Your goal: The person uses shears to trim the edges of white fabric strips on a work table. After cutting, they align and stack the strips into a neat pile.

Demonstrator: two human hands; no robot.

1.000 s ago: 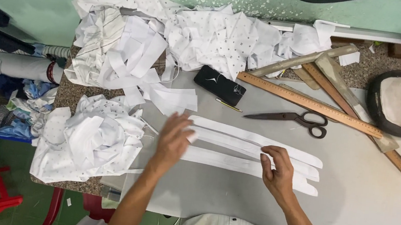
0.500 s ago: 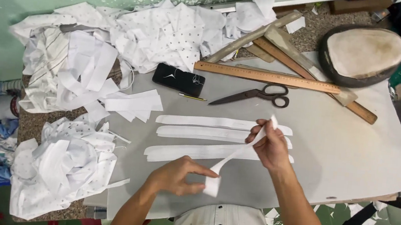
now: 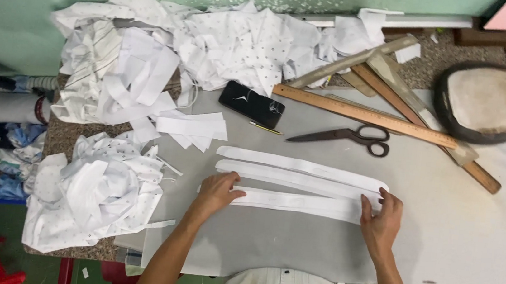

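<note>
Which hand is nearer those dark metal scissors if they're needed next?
Probably the right hand: it rests on the right end of the nearest white fabric strip, just below the dark metal scissors. The left hand lies farther off.

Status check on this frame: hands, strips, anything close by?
Left hand and right hand flat on ends of nearest white strip. Two more strips lie beyond. Scissors apart.
</note>
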